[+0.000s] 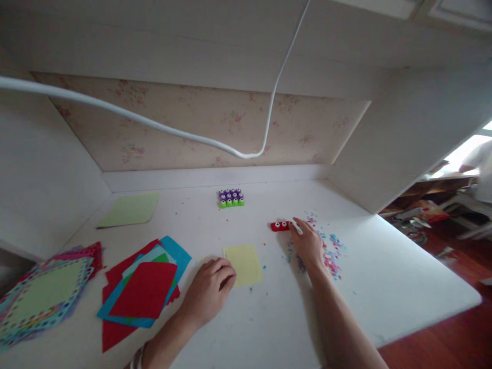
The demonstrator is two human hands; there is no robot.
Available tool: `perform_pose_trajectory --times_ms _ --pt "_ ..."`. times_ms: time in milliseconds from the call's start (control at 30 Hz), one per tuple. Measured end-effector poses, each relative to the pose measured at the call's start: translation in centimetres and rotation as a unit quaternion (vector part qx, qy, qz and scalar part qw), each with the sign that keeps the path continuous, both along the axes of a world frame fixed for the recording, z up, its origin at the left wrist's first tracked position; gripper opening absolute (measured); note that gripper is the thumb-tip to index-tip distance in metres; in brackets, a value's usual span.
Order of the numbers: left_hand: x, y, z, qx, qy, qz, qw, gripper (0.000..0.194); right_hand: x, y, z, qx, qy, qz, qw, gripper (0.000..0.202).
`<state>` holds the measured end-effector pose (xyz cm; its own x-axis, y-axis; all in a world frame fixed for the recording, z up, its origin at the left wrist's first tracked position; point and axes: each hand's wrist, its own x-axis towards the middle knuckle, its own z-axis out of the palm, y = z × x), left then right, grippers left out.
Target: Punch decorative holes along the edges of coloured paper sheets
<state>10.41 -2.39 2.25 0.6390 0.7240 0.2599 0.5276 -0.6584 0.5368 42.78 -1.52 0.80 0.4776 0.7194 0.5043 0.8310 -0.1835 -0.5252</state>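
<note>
My left hand, its fingers curled together, rests on the left edge of a square of yellow paper lying flat on the table. Further right, my right hand reaches to the end of a short row of red craft punches with white-and-black tops. Its thumb and index finger close around the rightmost punch; a small whitish part shows between them, and the hand hides the rest. Behind the paper stands a block of purple punches with a row of green punches in front.
Colourful confetti lies scattered beside my right forearm. To the left are stacked red and blue sheets, sheets with punched borders and a pale green sheet. A white cable hangs across the view above the white table.
</note>
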Motion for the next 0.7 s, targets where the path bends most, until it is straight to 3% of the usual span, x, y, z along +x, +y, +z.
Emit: perform_pose_trajectory --times_ms 100,200,367,533,700 --pt "0.0 0.2 0.1 -0.027 -0.020 0.013 0.999 0.016 -1.5 -0.5 0.5 0.074 -0.006 0.012 0.997 0.035" --pt "0.0 1.6 0.7 -0.053 -0.041 0.035 0.997 0.019 -4.4 -1.3 0.8 0.106 0.030 0.104 0.989 0.026" --pt "1.1 8.2 1.8 0.080 0.036 0.074 0.993 0.020 -9.2 -1.7 0.7 0.004 -0.032 0.298 0.954 0.022" --pt "2.8 16.0 1.9 0.121 0.073 0.104 0.984 0.038 -9.8 -1.3 0.6 -0.094 -0.085 0.310 0.942 0.048" --pt "3.0 19.3 1.5 0.129 0.119 0.079 0.981 0.041 -9.4 -1.1 0.5 -0.126 -0.088 0.314 0.937 0.037"
